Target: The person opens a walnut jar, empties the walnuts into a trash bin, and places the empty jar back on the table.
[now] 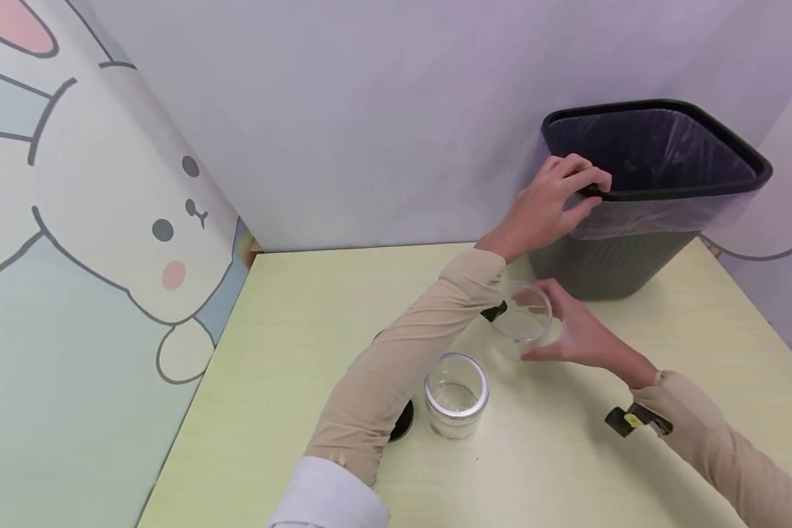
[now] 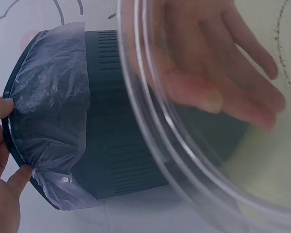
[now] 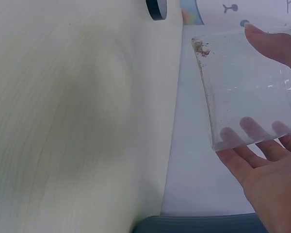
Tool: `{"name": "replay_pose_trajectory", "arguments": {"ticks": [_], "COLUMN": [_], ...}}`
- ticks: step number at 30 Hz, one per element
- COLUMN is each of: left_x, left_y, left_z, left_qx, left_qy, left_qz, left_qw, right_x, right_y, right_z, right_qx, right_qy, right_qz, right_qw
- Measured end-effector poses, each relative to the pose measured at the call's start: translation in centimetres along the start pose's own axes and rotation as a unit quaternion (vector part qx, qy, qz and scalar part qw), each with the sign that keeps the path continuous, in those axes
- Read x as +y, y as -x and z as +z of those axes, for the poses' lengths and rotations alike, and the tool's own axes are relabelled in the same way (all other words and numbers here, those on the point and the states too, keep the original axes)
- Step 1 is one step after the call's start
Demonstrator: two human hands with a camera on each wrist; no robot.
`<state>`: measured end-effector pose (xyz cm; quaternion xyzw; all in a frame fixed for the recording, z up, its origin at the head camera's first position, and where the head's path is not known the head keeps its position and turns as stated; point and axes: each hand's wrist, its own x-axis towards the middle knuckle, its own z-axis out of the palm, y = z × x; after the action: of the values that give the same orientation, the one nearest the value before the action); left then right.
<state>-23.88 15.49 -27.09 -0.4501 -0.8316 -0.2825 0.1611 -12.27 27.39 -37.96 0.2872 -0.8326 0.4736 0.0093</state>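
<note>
My left hand [image 1: 551, 202] reaches across and grips the near left rim of a grey trash bin [image 1: 607, 268], its thumb on the outer side over the clear liner [image 1: 666, 216]. My right hand [image 1: 581, 330] holds a clear jar [image 1: 520, 339] around its side, just in front of the bin. In the right wrist view brown crumbs [image 3: 202, 48] cling to a bottom corner of this jar, and a thin brown line runs along its base. Seen from the left wrist, the jar's rim [image 2: 160, 121] looms close, with right-hand fingers [image 2: 199, 92] showing through it.
A second clear jar [image 1: 455, 422] stands on the pale wooden table [image 1: 290, 352] below the left forearm. Beside it a round black object [image 1: 404, 424] is partly hidden by the sleeve. A wall [image 1: 369, 132] rises behind the table; rabbit pictures [image 1: 125, 205] cover the side walls.
</note>
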Motion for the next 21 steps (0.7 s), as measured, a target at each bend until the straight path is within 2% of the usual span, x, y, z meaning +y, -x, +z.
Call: {"name": "replay_pose_trajectory", "arguments": {"ticks": [3,9,14,17,21], "left_x": [-0.1,-0.1,0.0,0.0,-0.1], "left_y": [0.0,0.0,-0.1,-0.1,-0.1], "left_z": [0.0,0.0,0.0,-0.1,-0.1], "left_qx": [0.0,-0.003,-0.007,-0.008,-0.009], "left_qy": [0.002,0.001,0.001,0.0,0.001], "left_qz": [0.001,-0.006,-0.012,-0.011,-0.013], "left_qw": [1.0,1.0,0.9999,0.9999,0.9999], "right_x": [0.0,2.3,3.1,3.2,2.1], "right_y": [-0.2,-0.6,-1.0,-1.2,-1.5], "right_z": [0.4,1.4,2.3,2.9,3.7], "right_qx": [-0.004,0.0,0.008,0.003,-0.012], "right_qy": [-0.006,0.022,0.019,0.012,-0.01], "right_qz": [-0.001,0.01,0.004,0.01,0.02], "right_qw": [1.0,0.9997,0.9998,0.9999,0.9997]}}
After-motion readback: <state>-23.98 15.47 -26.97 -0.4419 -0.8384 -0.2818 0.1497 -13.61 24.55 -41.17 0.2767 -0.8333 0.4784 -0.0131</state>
